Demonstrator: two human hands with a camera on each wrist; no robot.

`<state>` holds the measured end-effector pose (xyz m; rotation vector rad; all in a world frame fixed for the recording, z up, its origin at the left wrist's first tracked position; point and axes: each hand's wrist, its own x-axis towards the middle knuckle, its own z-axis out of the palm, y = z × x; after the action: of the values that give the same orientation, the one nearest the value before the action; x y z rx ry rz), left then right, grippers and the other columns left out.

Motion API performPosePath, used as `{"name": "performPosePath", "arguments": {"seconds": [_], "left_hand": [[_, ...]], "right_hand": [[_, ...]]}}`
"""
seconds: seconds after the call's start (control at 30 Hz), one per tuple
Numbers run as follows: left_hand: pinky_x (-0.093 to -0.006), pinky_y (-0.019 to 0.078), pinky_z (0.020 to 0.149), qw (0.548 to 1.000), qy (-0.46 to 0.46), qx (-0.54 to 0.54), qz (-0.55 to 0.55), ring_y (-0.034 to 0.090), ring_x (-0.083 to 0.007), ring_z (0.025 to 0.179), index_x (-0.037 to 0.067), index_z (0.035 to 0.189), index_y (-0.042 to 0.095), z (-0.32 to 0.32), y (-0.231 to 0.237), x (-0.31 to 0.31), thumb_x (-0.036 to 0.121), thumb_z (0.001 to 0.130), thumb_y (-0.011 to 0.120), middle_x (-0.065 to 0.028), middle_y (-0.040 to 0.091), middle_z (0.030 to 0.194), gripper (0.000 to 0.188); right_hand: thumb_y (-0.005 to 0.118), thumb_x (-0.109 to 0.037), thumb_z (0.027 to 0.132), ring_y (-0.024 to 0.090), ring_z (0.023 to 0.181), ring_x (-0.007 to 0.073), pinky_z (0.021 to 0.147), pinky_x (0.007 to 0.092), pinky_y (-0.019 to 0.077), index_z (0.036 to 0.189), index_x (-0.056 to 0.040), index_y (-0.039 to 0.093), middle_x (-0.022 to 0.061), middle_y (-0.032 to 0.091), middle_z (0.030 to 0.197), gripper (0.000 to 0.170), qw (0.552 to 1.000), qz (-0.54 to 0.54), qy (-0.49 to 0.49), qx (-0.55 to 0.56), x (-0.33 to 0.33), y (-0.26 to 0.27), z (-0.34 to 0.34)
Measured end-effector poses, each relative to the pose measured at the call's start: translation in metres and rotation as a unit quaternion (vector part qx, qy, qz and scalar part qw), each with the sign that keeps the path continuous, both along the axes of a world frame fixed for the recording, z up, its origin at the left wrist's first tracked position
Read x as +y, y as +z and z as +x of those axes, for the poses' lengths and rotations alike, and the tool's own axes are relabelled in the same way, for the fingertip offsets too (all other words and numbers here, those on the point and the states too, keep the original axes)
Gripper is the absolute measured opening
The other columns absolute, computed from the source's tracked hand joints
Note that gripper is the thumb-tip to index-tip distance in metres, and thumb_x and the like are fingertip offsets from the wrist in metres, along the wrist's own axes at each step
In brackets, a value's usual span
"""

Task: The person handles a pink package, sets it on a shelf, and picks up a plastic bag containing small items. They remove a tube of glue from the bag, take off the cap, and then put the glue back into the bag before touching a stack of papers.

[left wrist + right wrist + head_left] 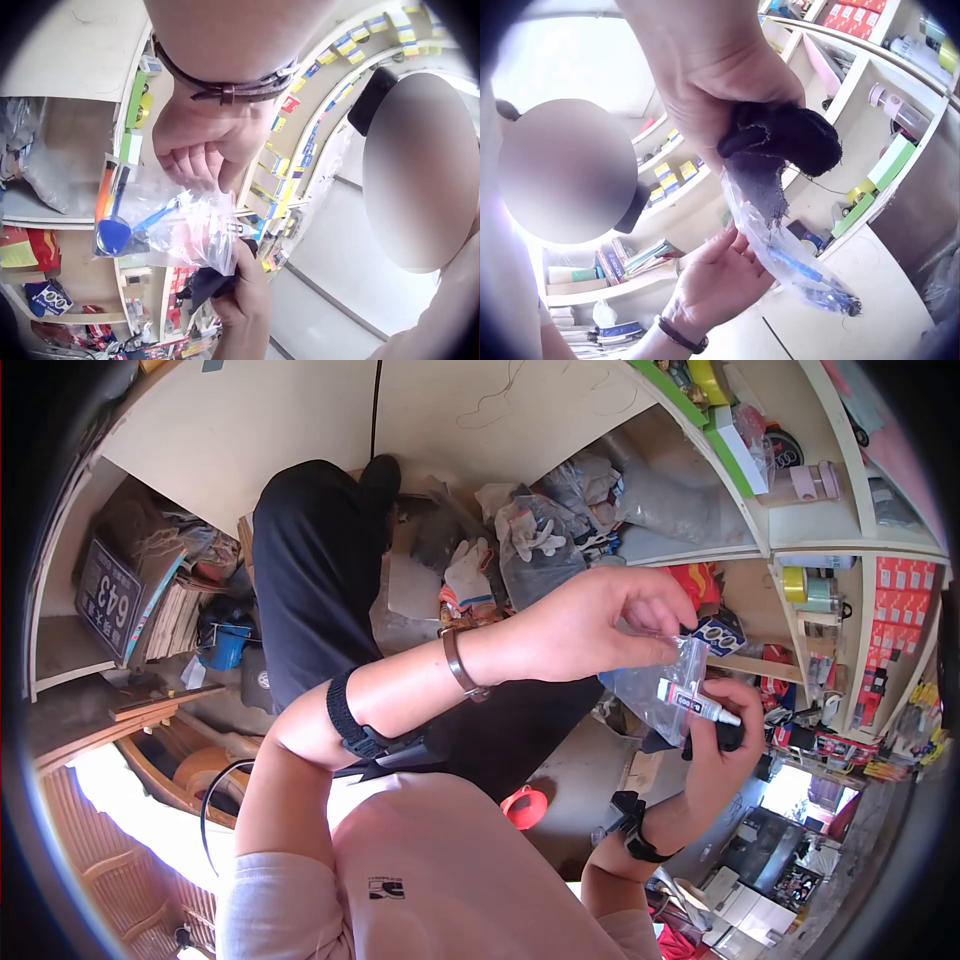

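Observation:
A clear plastic zip bag (645, 695) hangs between my two hands. Inside it show a blue pick-shaped tool (115, 236), an orange-and-black stick (111, 187) and a slim blue stick (157, 216). My left hand (610, 618) pinches the bag's upper edge with thumb and fingers. Across the bag's mouth lies a small white glue tube (695, 703) marked B-7000, its nozzle pointing at my right hand (735, 745). That hand grips a bunched black cloth (787, 139), its fingers right at the bag's edge and the tube.
Shelves with red boxes (900, 610) stand on the right. Plastic bags and work gloves (465, 575) lie heaped at the far side. A red funnel-like thing (525, 807) is on the floor. To the left are a blue bucket (225, 647) and a number plate (110, 598).

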<state>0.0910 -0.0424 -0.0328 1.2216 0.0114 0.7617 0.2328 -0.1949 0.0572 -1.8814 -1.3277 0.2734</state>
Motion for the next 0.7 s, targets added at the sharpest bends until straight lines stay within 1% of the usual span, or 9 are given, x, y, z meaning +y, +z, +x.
{"name": "performPosePath", "arguments": {"seconds": [0.07,0.17,0.23,0.27,0.3,0.37,0.4,0.53,0.7], "left_hand": [[-0.0284,0.0440,0.093,1.000,0.014,-0.009,0.020,0.056,-0.0103,0.100,0.006,0.123,0.055,0.002,-0.011,-0.003,0.006,0.086,0.069,-0.0019,0.062,0.107,0.040],[-0.0308,0.0421,0.098,0.990,0.135,0.022,-0.037,0.053,-0.0124,0.109,0.006,0.130,0.048,0.008,-0.041,-0.019,0.013,0.086,0.071,-0.0039,0.056,0.121,0.050],[-0.0327,0.0401,0.102,0.954,0.018,0.107,-0.278,0.049,-0.0135,0.118,0.005,0.134,0.042,0.005,-0.059,-0.033,0.021,0.088,0.071,-0.0051,0.048,0.131,0.057],[-0.0357,0.0418,0.103,0.919,-0.058,0.064,-0.384,0.052,-0.0161,0.119,0.005,0.134,0.042,0.001,-0.064,-0.041,0.028,0.093,0.065,-0.0070,0.053,0.129,0.053],[-0.0357,0.0418,0.103,0.919,-0.058,0.062,-0.385,0.052,-0.0161,0.119,0.005,0.134,0.042,-0.001,-0.069,-0.045,0.028,0.093,0.065,-0.0070,0.053,0.129,0.053],[-0.0383,0.0444,0.103,0.798,-0.246,-0.056,-0.547,0.057,-0.0193,0.116,0.005,0.134,0.042,-0.005,-0.075,-0.051,0.028,0.098,0.056,-0.0093,0.058,0.126,0.046],[-0.0388,0.0463,0.102,0.796,-0.237,-0.057,-0.554,0.059,-0.0216,0.115,0.004,0.134,0.045,-0.006,-0.074,-0.053,0.024,0.101,0.049,-0.0113,0.061,0.124,0.039],[-0.0355,0.0462,0.103,0.871,-0.184,-0.062,-0.452,0.057,-0.0207,0.119,0.003,0.132,0.050,-0.010,-0.079,-0.053,0.014,0.099,0.050,-0.0136,0.059,0.127,0.034],[-0.0333,0.0466,0.102,0.902,-0.184,-0.038,-0.389,0.058,-0.0187,0.117,0.001,0.129,0.051,-0.024,-0.071,-0.050,0.010,0.097,0.054,-0.0133,0.061,0.125,0.033]], "right_hand": [[0.062,0.006,0.074,0.056,0.078,0.0078,0.074,0.0208,0.0435,0.099,-0.0015,0.061,0.0027,0.061,0.085,0.026,0.999,0.019,0.008,0.037,0.001,0.000,0.001],[0.061,0.005,0.074,0.057,0.077,0.0081,0.073,0.0204,0.0434,0.102,-0.0017,0.061,0.0030,0.062,0.085,0.029,0.997,0.042,-0.012,0.069,0.002,-0.004,0.002],[0.061,0.004,0.074,0.056,0.077,0.0080,0.072,0.0204,0.0432,0.103,-0.0012,0.061,0.0030,0.061,0.085,0.029,0.996,0.044,-0.017,0.082,0.003,-0.005,0.003],[0.061,0.001,0.075,0.056,0.083,0.0103,0.078,0.0229,0.0433,0.106,-0.0007,0.060,0.0050,0.061,0.091,0.031,0.993,0.038,-0.010,0.115,0.002,-0.005,0.004],[0.061,-0.002,0.076,0.056,0.089,0.0126,0.084,0.0255,0.0433,0.109,-0.0002,0.058,0.0069,0.060,0.097,0.033,0.988,0.030,-0.004,0.148,0.002,-0.005,0.004],[0.061,0.001,0.075,0.056,0.084,0.0104,0.079,0.0230,0.0427,0.105,-0.0009,0.059,0.0047,0.060,0.091,0.030,0.989,0.031,-0.013,0.141,0.011,-0.007,0.000],[0.061,0.004,0.075,0.055,0.079,0.0081,0.074,0.0205,0.0421,0.102,-0.0015,0.060,0.0024,0.060,0.085,0.028,0.990,0.034,-0.022,0.136,0.015,-0.008,-0.003],[0.061,0.004,0.076,0.054,0.080,0.0078,0.076,0.0199,0.0408,0.100,-0.0015,0.058,0.0026,0.060,0.086,0.025,0.993,0.024,-0.003,0.118,0.008,-0.012,0.010],[0.059,0.004,0.078,0.054,0.081,0.0072,0.076,0.0205,0.0407,0.093,-0.0010,0.058,0.0007,0.059,0.085,0.016,0.999,0.010,-0.042,0.018,0.009,-0.020,0.014]]}}
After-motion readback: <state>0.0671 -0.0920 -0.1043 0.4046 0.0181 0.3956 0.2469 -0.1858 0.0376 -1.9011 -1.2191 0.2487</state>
